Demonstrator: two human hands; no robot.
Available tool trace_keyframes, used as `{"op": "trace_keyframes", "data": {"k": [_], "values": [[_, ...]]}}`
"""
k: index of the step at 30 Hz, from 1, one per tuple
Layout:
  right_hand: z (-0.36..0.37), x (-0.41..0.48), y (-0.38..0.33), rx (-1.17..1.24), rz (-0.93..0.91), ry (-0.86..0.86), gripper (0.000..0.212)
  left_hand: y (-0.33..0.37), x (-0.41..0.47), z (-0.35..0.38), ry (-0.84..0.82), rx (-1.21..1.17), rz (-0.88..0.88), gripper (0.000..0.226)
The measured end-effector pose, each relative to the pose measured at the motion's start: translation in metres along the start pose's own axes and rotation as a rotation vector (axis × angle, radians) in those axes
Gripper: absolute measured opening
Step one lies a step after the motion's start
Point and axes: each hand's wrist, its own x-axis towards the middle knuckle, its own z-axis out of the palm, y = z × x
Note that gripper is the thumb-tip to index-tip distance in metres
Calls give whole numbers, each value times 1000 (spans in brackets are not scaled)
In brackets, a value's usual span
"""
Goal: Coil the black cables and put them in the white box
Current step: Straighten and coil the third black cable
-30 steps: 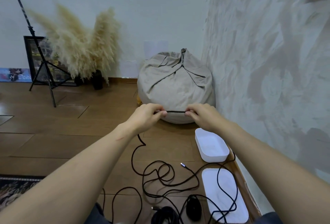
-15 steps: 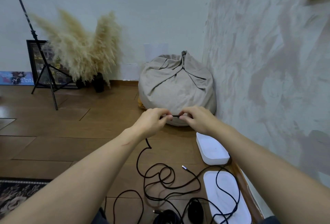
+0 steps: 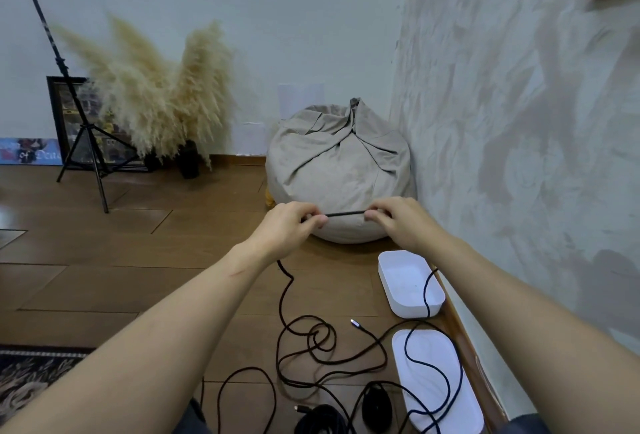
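A black cable [image 3: 344,214] is stretched in a short straight span between my two hands, held out in front of me. My left hand [image 3: 289,226] pinches its left end and my right hand [image 3: 398,222] pinches its right end. From my left hand the cable drops to the wooden floor and joins a loose black tangle [image 3: 322,340] with a silver plug [image 3: 355,323]. Another strand hangs over the edge of the open white box [image 3: 398,272] by the wall. Two coiled black bundles [image 3: 375,406] lie at the bottom of the view.
The flat white lid [image 3: 433,385] lies nearer to me than the box, with cable loops across it. A beige beanbag [image 3: 339,170] sits in the corner. A textured wall runs along the right. Pampas grass [image 3: 156,94] and a tripod [image 3: 83,143] stand at the back left.
My hands came close together half a second ago and have now drawn apart again, so a longer span of cable shows between them. The camera tilted slightly.
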Motion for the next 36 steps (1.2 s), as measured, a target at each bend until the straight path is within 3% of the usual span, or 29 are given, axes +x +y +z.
{"op": "trace_keyframes", "data": {"k": [3,8,10,14,20,25,31,33,36], "values": [[-3,-3,15,-28,74,13,19,-13,-2,-8,40,32,-40,28],[3,-1,-12,43,-63,-66,22,0,-2,-1,2,61,35,26],[1,1,-20,32,-86,-32,21,2,-1,-1,-5,53,45,26],[-6,-1,-2,-19,37,69,21,-13,-1,-8,40,10,-25,32],[4,-5,-7,18,-48,-150,21,6,-2,3,-15,54,52,31],[-6,0,8,-16,19,3,21,-14,0,-12,14,-49,-65,33],[4,-4,-5,-58,-63,-113,25,1,-2,-2,-41,3,-12,34],[5,0,-18,-31,-116,-95,23,9,-1,-2,-45,-13,10,36],[-2,1,-7,-6,-41,-30,21,-4,-2,-16,-28,-101,-71,39]]}}
